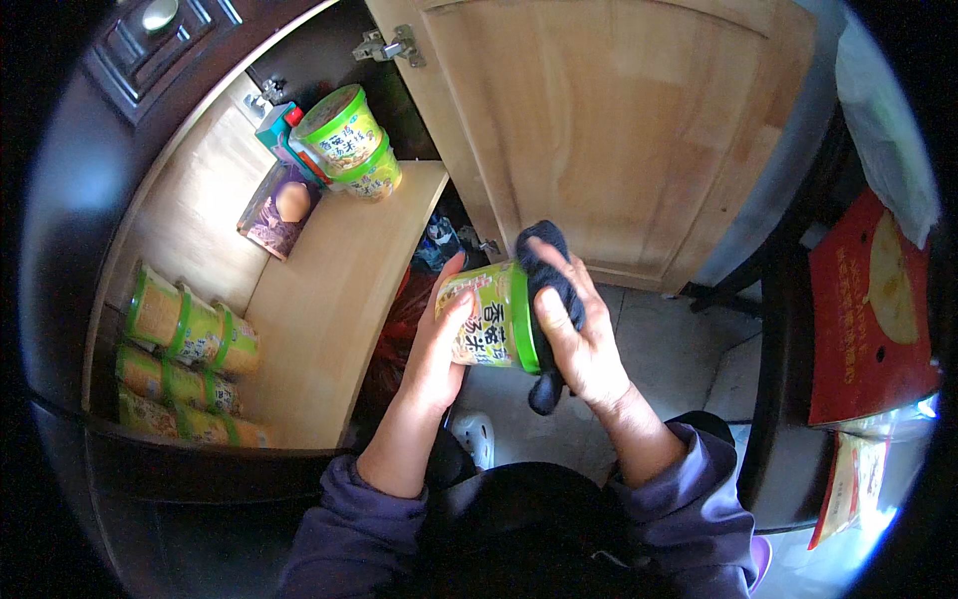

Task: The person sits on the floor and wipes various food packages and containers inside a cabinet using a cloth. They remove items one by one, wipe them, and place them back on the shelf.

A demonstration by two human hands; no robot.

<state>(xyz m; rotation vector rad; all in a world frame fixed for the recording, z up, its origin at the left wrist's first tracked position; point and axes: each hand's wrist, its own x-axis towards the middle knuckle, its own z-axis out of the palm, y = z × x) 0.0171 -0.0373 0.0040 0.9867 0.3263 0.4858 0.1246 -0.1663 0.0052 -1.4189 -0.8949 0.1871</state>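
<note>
My left hand (440, 337) grips the base of a green-rimmed instant noodle cup (486, 318), which is tipped on its side with its lid facing right. A dark cloth (550, 277) is bunched in my right hand (584, 333) and pressed against the lid end, its lower tip hanging below the rim. The cloth hides the lid. On the cabinet shelf (314, 322) to the left, several similar cups (198, 337) are stacked near the front. Two more stacked cups (348, 142) stand at the far end of the shelf.
A wooden cabinet door (614, 135) stands open ahead. Beside the far cups lie a picture-printed box (281, 210) and a teal box (275, 127). At right, a dark table (793, 464) bears a red box (872, 322) and a packet (853, 479). Tiled floor (658, 359) shows below.
</note>
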